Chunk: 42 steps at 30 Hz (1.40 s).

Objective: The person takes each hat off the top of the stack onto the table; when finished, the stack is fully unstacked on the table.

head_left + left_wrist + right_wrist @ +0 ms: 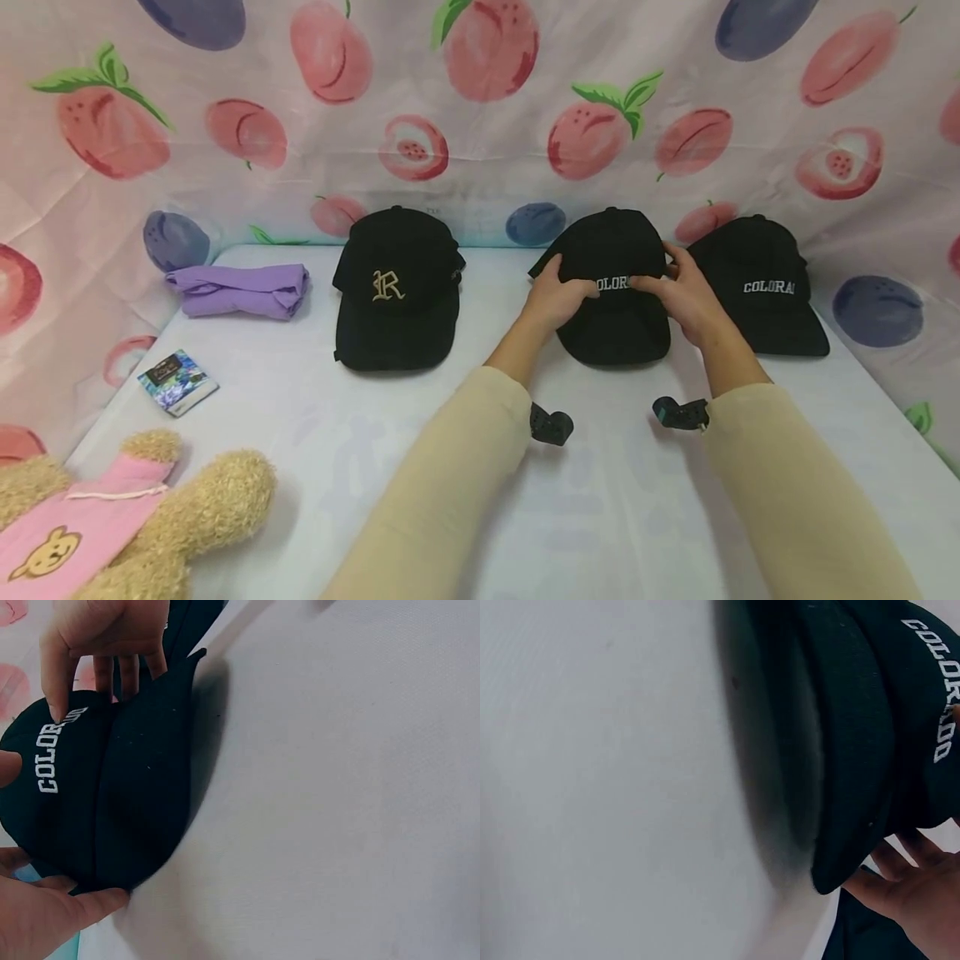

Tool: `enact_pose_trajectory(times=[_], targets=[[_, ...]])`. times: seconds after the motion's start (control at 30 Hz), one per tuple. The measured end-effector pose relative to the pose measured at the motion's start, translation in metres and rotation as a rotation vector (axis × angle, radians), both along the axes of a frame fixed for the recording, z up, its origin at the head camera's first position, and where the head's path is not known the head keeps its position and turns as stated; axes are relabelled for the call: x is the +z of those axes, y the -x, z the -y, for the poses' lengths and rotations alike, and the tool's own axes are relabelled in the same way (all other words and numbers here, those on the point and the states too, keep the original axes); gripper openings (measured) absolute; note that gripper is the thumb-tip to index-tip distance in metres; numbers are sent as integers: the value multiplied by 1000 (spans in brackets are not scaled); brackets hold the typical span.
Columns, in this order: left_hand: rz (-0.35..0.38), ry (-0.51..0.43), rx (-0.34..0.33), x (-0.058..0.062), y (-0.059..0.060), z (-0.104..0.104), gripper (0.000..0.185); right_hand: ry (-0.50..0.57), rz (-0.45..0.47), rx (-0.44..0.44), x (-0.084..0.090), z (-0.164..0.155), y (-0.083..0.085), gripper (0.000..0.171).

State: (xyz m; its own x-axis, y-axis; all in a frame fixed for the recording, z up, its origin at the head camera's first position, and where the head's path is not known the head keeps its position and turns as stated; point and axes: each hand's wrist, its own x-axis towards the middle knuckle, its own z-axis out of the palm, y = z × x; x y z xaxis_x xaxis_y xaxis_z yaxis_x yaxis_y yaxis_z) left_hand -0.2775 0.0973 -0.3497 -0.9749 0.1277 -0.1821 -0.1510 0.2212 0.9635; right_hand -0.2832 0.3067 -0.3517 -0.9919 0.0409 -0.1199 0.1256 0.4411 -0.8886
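A white table (390, 467) stands against a fruit-print cloth (480, 100), three black caps lined up along its far side. The middle cap (615, 250), stitched COLORADO across the front, sits upright on the table with its brim toward the person. To its left stands the R cap (397, 287), apart from it; to its right the third cap (761, 283), also lettered, just beside it. A teddy bear (157, 517) in a pink bib lies well to the left of the middle cap, at the table's near corner. A folded purple cloth (240, 290) rests left of the R cap, and a small packet (177, 382) lies nearer than it. Cream sleeves reach in from the front. The left hand (555, 296) grips the middle cap's left side, thumb at the front and fingers curled round the crown. The right hand (686, 296) clasps the right side the same way, its thumb on the lettering.
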Motion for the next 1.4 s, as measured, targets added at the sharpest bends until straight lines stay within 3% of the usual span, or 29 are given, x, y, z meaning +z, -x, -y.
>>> enact_pose_trajectory(times=[0.23,0.4,0.73,1.07,1.27,1.4], targets=[[2,-35,-31,-4,0,-5,88,-72,-30,42,-4,-1,1,112],[3,-64,-72,-6,1,-10,92,-126,-102,32,-7,3,5,124],[-23,-42,-121,-11,-1,-17,95,-395,-138,-6,-12,7,7,131],[-37,40,-171,-11,-2,-16,91,-432,-89,-72,-13,10,8,132],[-44,100,-230,-8,-4,-10,87,-412,-120,-82,-15,7,9,133],[-44,114,-234,-8,-5,-4,86,-399,-135,-80,-16,6,12,133]])
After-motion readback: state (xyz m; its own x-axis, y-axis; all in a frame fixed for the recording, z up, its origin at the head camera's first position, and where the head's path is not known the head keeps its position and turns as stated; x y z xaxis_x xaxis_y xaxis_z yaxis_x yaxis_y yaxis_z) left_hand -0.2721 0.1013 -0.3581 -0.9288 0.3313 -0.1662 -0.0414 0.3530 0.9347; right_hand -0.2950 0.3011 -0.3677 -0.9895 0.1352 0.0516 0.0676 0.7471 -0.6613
